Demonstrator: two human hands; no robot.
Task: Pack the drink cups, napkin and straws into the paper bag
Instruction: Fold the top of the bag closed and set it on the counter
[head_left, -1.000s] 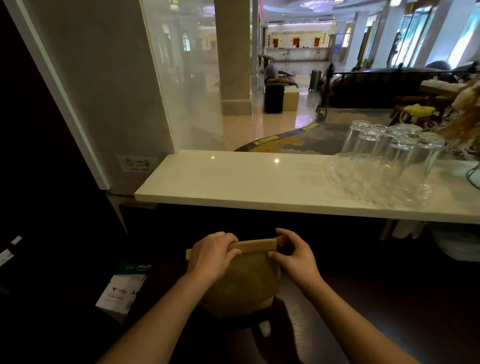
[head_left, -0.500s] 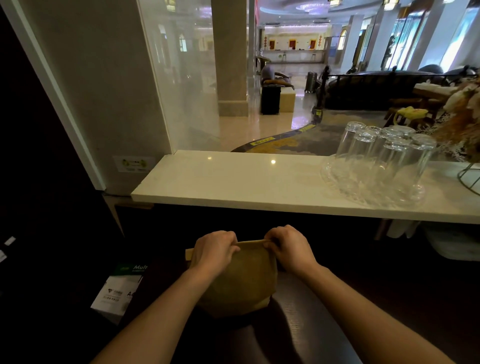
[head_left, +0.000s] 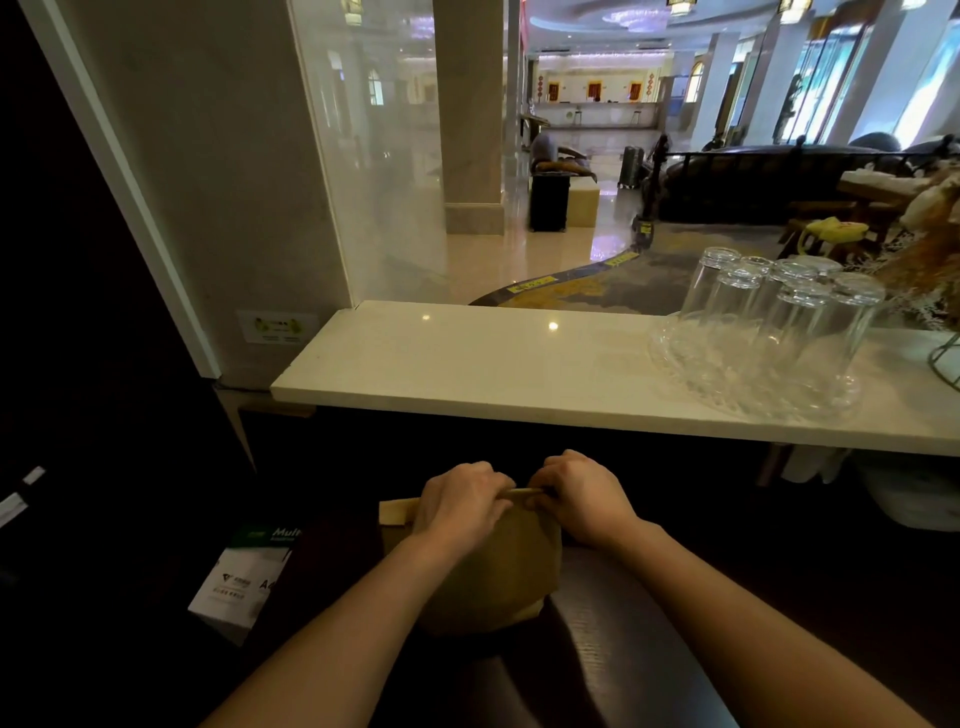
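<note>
A bulging brown paper bag (head_left: 498, 577) stands on the dark lower counter in front of me, its top folded flat. My left hand (head_left: 460, 501) grips the folded top edge from the left, and my right hand (head_left: 582, 493) pinches the same edge from the right. The two hands nearly touch at the middle of the fold. A short stub of the folded top sticks out to the left of my left hand. The bag's contents are hidden; no cups, napkin or straws are in sight.
A white marble ledge (head_left: 467, 364) runs above and behind the bag. On its right end stands a glass tray (head_left: 675, 353) with several upturned drinking glasses (head_left: 779, 317). A white paper pack (head_left: 234, 582) lies left of the bag. A wall and glass panel rise at the left.
My hands have slid together along the bag's folded top, from its two ends to the middle, and the fold has been pressed flatter. The view has shifted slightly left.
</note>
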